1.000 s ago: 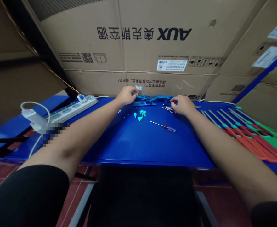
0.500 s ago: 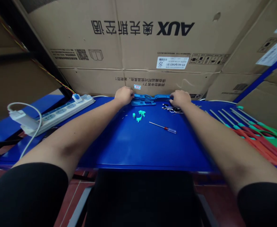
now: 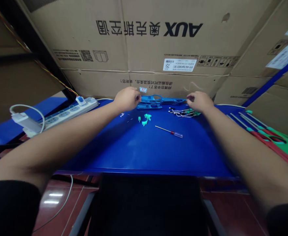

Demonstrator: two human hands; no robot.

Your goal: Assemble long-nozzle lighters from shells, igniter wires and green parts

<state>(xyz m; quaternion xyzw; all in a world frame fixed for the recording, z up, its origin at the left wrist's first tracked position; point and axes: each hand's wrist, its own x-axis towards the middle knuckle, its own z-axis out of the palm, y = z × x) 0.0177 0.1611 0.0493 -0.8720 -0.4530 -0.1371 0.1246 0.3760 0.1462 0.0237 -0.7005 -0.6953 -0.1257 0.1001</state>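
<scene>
left hand (image 3: 126, 100), fingers curled, just beside blue plastic frames (image 3: 151, 107); right hand (image 3: 200, 101), also curled, close above thin wires (image 3: 183, 113); any grip hard to tell; frames and wires on a blue table (image 3: 144, 147).

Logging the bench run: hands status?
Left hand beside blue plastic parts, nothing visibly held. Right hand above small wired parts, nothing visibly held. Screwdriver lies apart.
</scene>
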